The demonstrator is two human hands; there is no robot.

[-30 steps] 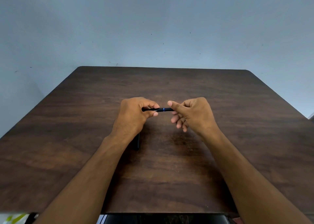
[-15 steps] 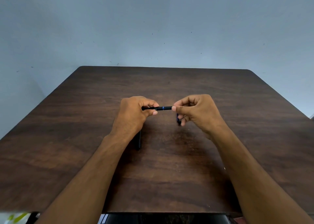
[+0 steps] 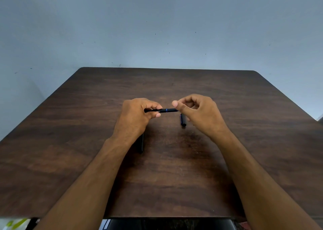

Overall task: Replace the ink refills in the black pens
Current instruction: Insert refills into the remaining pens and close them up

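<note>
A black pen [image 3: 164, 110] with a thin blue ring is held level above the middle of the brown table [image 3: 174, 168]. My left hand [image 3: 136, 118] grips its left part, fingers curled round the barrel. My right hand [image 3: 199, 112] pinches its right end between thumb and fingers. A short black pen cap [image 3: 182, 120] lies on the table just under my right hand. Another black pen [image 3: 142, 143] lies on the table beneath my left wrist, mostly hidden.
A plain blue-grey wall [image 3: 157, 29] rises behind the table's far edge. A dark object [image 3: 166, 224] shows below the table's near edge, and something yellow-green [image 3: 15, 223] sits at the bottom left corner.
My right hand has shifted its hold on the pen's right end, and its thumb tip now points up. The cap under it has come into fuller view. My left hand has stayed put.
</note>
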